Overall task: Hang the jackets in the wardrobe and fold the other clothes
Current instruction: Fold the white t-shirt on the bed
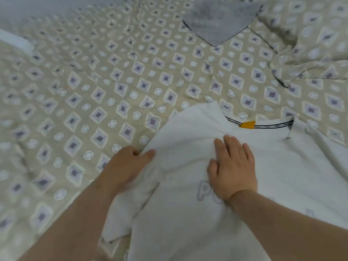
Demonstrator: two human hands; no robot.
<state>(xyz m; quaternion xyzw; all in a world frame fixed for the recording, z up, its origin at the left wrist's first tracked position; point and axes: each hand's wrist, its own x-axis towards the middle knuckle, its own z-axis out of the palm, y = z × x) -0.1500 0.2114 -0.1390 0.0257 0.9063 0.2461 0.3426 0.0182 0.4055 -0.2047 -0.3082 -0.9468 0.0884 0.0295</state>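
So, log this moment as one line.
left hand: grips white fabric T-shirt edge | right hand: flat on T-shirt | surface: patterned beige bedspread

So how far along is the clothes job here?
Done: perhaps the grey cloth lying flat farther up the bed; folded or not, I cannot tell. In hand: the white shirt, right hand pressing it flat, left hand gripping its side edge. Left: this fold is barely begun; no jackets or wardrobe in view.

Beige diamond-pattern bedspread (113, 81) (rumpled, rt side)

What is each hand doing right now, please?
Left hand: pinching the white shirt at its edge.
Right hand: open, flat on the shirt.
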